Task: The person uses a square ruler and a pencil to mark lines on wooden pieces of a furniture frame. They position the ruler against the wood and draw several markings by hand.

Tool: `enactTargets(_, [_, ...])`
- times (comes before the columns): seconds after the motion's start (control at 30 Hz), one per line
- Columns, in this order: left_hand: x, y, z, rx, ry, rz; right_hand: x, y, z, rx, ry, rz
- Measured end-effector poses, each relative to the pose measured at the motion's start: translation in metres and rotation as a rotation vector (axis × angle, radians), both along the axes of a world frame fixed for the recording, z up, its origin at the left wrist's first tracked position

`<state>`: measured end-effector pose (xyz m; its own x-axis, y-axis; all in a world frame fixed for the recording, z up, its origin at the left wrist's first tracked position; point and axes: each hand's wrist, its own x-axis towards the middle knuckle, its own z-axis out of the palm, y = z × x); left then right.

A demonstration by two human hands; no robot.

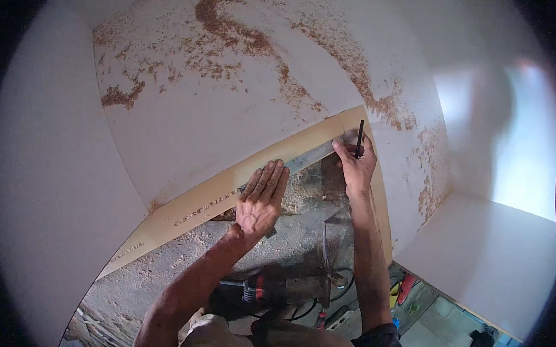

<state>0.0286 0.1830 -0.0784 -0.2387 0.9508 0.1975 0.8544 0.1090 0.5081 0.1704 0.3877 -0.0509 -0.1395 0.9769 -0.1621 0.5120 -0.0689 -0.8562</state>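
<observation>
The steel blade of what looks like a try square [310, 157] lies along a pale yellowish board edge strip [244, 171]. My left hand [261, 201] rests flat on it, fingers stretched out and side by side; a dark crosspiece shows beside the palm. At the blade's far right end, my right hand [356, 167] is closed around a slim black pen [360, 138] that points upward. Its thumb touches the blade near the strip's corner. The pen's lower part is hidden by the fingers.
Sawdust [234, 35] is scattered over the large white panel [168, 125] beyond the strip. A corded power tool [285, 290] with a red band lies on the dusty floor between my forearms. White panels [486, 238] stand at left and right.
</observation>
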Motion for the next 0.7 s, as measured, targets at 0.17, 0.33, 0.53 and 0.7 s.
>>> enactTargets(0.17, [0.0, -0.001, -0.001, -0.037, -0.006, -0.011, 0.0, 0.0, -0.003, 0.022, -0.014, 0.005])
enactTargets(0.33, [0.004, 0.002, -0.001, 0.041, -0.058, 0.048, 0.006, 0.002, -0.013, 0.07, 0.011, 0.029])
enactTargets(0.53, [0.006, 0.006, 0.001, 0.042, -0.033, 0.052, 0.015, 0.008, -0.02, 0.17, -0.108, 0.061])
enactTargets(0.7, [0.001, 0.001, -0.003, 0.017, 0.0, 0.028, -0.003, -0.001, -0.006, 0.01, 0.08, 0.025])
